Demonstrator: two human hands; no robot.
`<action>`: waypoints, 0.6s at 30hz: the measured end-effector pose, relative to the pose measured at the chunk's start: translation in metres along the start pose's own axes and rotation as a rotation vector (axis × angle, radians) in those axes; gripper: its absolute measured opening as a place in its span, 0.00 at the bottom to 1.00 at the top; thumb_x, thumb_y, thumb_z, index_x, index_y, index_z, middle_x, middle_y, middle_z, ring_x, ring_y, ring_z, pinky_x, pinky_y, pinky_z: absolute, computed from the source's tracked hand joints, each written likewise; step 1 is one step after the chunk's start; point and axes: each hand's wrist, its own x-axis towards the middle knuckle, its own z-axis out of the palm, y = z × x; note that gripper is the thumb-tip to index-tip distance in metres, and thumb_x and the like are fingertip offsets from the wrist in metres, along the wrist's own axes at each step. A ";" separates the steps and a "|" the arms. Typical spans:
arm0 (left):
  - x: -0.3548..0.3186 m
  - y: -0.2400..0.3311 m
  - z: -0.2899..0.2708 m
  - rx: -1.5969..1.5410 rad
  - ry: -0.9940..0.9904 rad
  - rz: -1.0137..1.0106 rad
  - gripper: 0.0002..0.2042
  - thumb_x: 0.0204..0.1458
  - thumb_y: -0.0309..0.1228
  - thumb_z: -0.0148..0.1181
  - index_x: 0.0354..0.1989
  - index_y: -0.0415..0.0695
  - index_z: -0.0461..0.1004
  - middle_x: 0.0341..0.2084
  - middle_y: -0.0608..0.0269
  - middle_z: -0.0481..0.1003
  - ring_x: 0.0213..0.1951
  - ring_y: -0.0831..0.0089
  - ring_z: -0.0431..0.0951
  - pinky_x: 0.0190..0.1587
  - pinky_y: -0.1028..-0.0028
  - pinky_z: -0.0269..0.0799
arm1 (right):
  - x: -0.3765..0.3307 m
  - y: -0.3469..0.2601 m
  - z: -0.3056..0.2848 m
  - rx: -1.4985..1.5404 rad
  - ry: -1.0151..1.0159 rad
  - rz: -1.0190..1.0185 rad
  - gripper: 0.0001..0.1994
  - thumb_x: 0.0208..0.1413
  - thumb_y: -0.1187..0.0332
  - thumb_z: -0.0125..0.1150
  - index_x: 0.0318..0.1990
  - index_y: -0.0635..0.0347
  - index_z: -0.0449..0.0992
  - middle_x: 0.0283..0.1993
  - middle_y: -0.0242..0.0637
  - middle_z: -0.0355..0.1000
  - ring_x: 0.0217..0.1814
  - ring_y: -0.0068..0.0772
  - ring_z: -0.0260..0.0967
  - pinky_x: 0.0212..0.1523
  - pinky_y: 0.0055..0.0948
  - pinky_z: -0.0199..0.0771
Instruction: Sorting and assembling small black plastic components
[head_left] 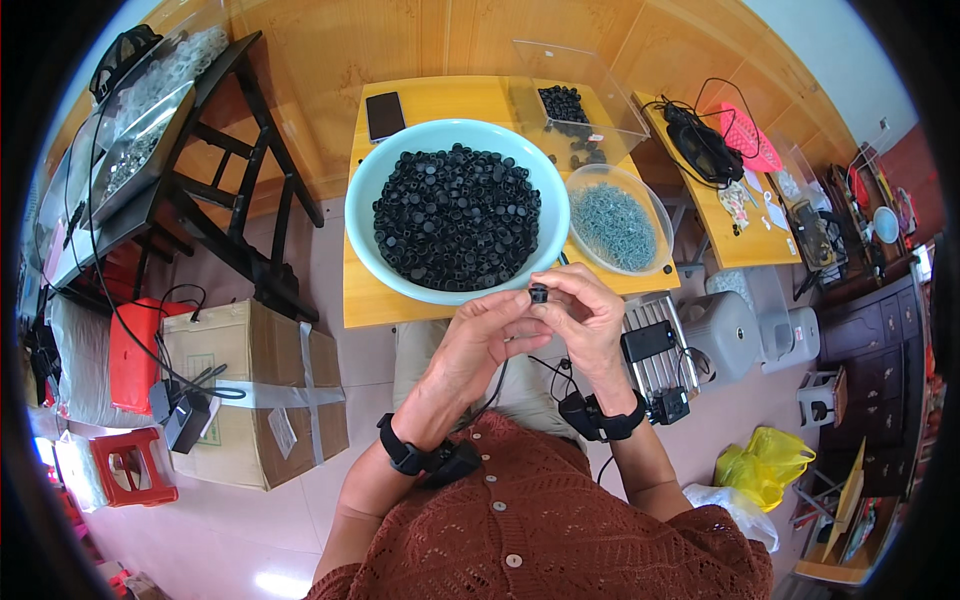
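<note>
Just past the near edge of the table, my left hand and my right hand meet, fingertips pinching a small black plastic cap between them. The fingers cover part of it. Directly beyond is a wide light-blue basin, heaped with small black plastic caps. To its right, a round clear bowl holds many small silvery screws. Both wrists wear black straps with small devices.
On the yellow table lie a dark phone and a clear box with black pieces. A cardboard box stands left on the floor, a metal-slatted rack right. A side table holds a pink basket.
</note>
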 end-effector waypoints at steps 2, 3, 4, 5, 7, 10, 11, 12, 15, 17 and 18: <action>0.000 0.000 0.000 0.018 0.038 0.002 0.10 0.55 0.32 0.53 0.41 0.41 0.74 0.33 0.63 0.76 0.34 0.75 0.77 0.42 0.72 0.74 | 0.001 -0.005 0.001 -0.077 -0.007 -0.026 0.15 0.41 0.79 0.65 0.41 0.63 0.77 0.36 0.34 0.71 0.35 0.23 0.69 0.35 0.20 0.69; 0.000 0.000 0.000 0.019 0.039 0.002 0.10 0.55 0.32 0.53 0.41 0.41 0.74 0.33 0.63 0.76 0.34 0.75 0.77 0.42 0.72 0.74 | 0.001 -0.007 0.001 -0.155 -0.015 -0.053 0.15 0.40 0.79 0.65 0.41 0.63 0.77 0.35 0.35 0.71 0.36 0.24 0.69 0.35 0.21 0.69; -0.001 0.000 0.000 0.036 0.060 0.014 0.10 0.55 0.32 0.53 0.40 0.41 0.74 0.32 0.64 0.76 0.33 0.76 0.77 0.42 0.73 0.74 | 0.002 -0.007 0.001 -0.154 -0.014 -0.052 0.15 0.40 0.79 0.65 0.41 0.63 0.77 0.35 0.35 0.71 0.36 0.24 0.69 0.35 0.21 0.69; -0.001 0.000 0.001 0.053 0.082 0.026 0.09 0.54 0.32 0.53 0.40 0.41 0.74 0.32 0.64 0.76 0.33 0.77 0.77 0.42 0.73 0.74 | 0.003 -0.007 0.000 -0.199 -0.031 -0.094 0.15 0.40 0.79 0.64 0.40 0.63 0.77 0.35 0.35 0.71 0.36 0.25 0.69 0.35 0.22 0.70; -0.002 0.000 0.000 0.070 0.084 0.029 0.10 0.54 0.32 0.53 0.40 0.41 0.74 0.32 0.64 0.76 0.34 0.77 0.76 0.42 0.74 0.73 | 0.003 -0.006 0.000 -0.245 -0.047 -0.135 0.14 0.41 0.79 0.64 0.40 0.63 0.77 0.35 0.35 0.71 0.35 0.25 0.69 0.35 0.22 0.70; -0.003 0.000 0.000 0.087 0.076 0.031 0.10 0.54 0.32 0.53 0.40 0.41 0.75 0.32 0.64 0.76 0.34 0.77 0.76 0.43 0.74 0.73 | 0.002 -0.007 0.000 -0.262 -0.054 -0.154 0.14 0.41 0.80 0.64 0.39 0.63 0.77 0.35 0.36 0.71 0.34 0.25 0.69 0.34 0.21 0.69; -0.003 0.000 0.001 0.088 0.068 0.030 0.10 0.54 0.32 0.54 0.41 0.41 0.75 0.32 0.64 0.76 0.35 0.77 0.76 0.44 0.74 0.73 | 0.001 -0.009 0.001 -0.258 -0.048 -0.155 0.14 0.41 0.80 0.63 0.39 0.62 0.77 0.35 0.36 0.71 0.35 0.25 0.69 0.35 0.21 0.70; -0.003 0.000 0.001 0.088 0.069 0.030 0.10 0.54 0.32 0.54 0.41 0.41 0.75 0.32 0.64 0.76 0.35 0.77 0.76 0.44 0.74 0.73 | 0.000 -0.010 0.001 -0.254 -0.043 -0.156 0.14 0.42 0.80 0.63 0.39 0.62 0.77 0.36 0.37 0.71 0.36 0.26 0.69 0.35 0.21 0.70; -0.004 0.002 0.003 0.091 0.037 0.026 0.11 0.54 0.32 0.53 0.42 0.40 0.74 0.34 0.63 0.76 0.35 0.77 0.77 0.44 0.75 0.72 | -0.002 -0.011 0.002 -0.236 -0.020 -0.139 0.14 0.42 0.80 0.62 0.41 0.63 0.76 0.37 0.38 0.71 0.39 0.27 0.71 0.37 0.22 0.71; -0.002 0.002 0.004 0.063 0.024 0.027 0.12 0.55 0.32 0.52 0.43 0.40 0.73 0.34 0.61 0.77 0.36 0.76 0.77 0.44 0.75 0.73 | -0.002 -0.012 0.009 -0.168 0.039 -0.100 0.15 0.42 0.81 0.63 0.41 0.64 0.76 0.38 0.38 0.71 0.39 0.27 0.71 0.38 0.22 0.72; -0.001 0.003 0.004 0.064 0.022 0.025 0.12 0.55 0.32 0.52 0.43 0.40 0.73 0.34 0.61 0.77 0.36 0.76 0.77 0.44 0.75 0.73 | -0.002 -0.013 0.011 -0.098 0.095 -0.060 0.16 0.41 0.81 0.63 0.42 0.64 0.75 0.38 0.38 0.71 0.40 0.27 0.71 0.39 0.22 0.72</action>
